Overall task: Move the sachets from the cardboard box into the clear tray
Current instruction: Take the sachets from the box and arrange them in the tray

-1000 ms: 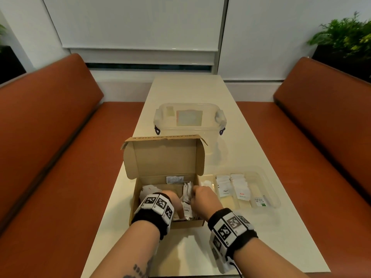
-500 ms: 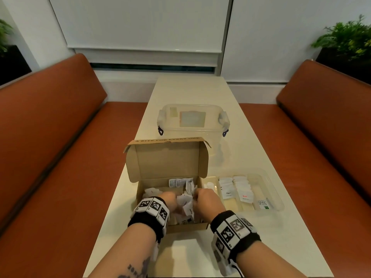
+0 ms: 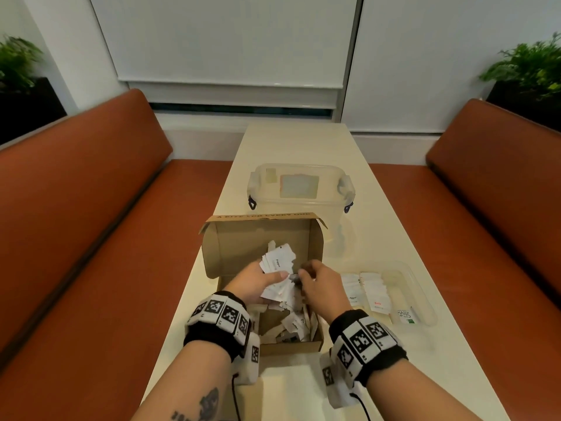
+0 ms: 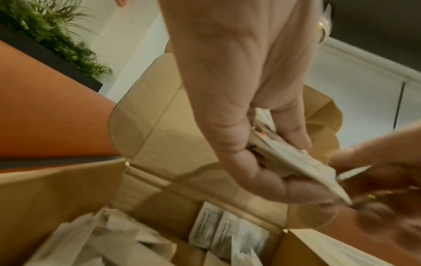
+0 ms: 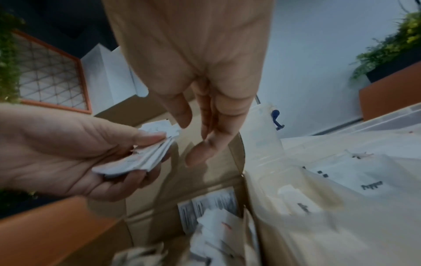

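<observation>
The open cardboard box [image 3: 264, 238] sits on the table in front of me, with loose white sachets [image 3: 294, 323] still inside. My left hand [image 3: 273, 278] grips a fanned bunch of sachets [image 3: 277, 262] above the box, thumb on top; the left wrist view shows the same bunch [image 4: 296, 162]. My right hand [image 3: 306, 276] hovers just right of the bunch, and in the right wrist view its fingers [image 5: 205, 126] hang straight and hold nothing. Right of the box, the clear tray [image 3: 419, 293] holds rows of sachets [image 3: 373, 293].
A lidded clear plastic container [image 3: 300, 189] stands behind the box. Orange benches [image 3: 91, 238] run along both sides of the narrow table. A white sheet [image 3: 291, 390] lies at the near edge between my forearms. Plants stand in the far corners.
Both hands have risen out of the box. The left hand has lifted a bunch of sachets up in front of the lid, and the right hand's fingers have come off them.
</observation>
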Demonstrator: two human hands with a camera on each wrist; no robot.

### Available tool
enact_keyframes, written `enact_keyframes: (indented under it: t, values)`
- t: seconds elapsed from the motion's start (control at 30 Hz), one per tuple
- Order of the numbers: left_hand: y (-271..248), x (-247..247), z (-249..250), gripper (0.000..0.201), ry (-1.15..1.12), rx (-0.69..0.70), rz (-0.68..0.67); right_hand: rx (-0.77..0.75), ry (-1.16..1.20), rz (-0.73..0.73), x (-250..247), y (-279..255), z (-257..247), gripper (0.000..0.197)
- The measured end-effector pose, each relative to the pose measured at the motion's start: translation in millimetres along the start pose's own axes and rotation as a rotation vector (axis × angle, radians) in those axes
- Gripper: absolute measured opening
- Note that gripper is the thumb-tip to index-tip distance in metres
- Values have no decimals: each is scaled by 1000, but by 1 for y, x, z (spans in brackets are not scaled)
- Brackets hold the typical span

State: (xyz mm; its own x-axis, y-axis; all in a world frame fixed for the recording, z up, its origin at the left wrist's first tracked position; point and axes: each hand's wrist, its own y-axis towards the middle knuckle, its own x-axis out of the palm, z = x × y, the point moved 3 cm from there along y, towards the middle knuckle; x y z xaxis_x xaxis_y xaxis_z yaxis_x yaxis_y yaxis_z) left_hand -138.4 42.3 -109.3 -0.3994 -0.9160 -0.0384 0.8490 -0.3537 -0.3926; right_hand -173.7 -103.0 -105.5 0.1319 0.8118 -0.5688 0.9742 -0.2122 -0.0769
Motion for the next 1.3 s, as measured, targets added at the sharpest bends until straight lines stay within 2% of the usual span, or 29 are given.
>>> enact_keyframes:
  t: [0.1, 0.23, 0.53, 0.63, 0.77, 0.87, 0.97, 1.17, 1.3]
  values:
    - [-5, 6, -6, 27, -24, 23, -48, 61, 191, -3, -3, 4, -7, 26]
    - [-12, 14, -12, 39, 50, 67, -119, 40, 170, -5, -3, 8, -10, 21]
    - [-11, 17, -6, 31, -108, 72, -32, 6, 192, -36, -3, 8, -8, 18]
    - [-12, 19, -6, 32, -184, 70, -51, -6, 233, -36, -8, 8, -7, 13]
    - [-10, 19, -7, 32, -229, 49, -29, -9, 279, 40, -21, 10, -2, 16]
    - [-9, 25, -5, 32, -229, 66, -51, 16, 347, -9, -24, 7, 0, 10]
    - [-9, 34, -4, 31, -218, 70, -73, 5, 290, -43, -25, 6, 2, 6]
    - [1, 41, -3, 30, -246, 9, -22, 43, 325, 87, -32, 9, 13, 17]
    - [4, 46, -1, 30, -230, 5, -5, 60, 365, 89, -31, 11, 17, 17]
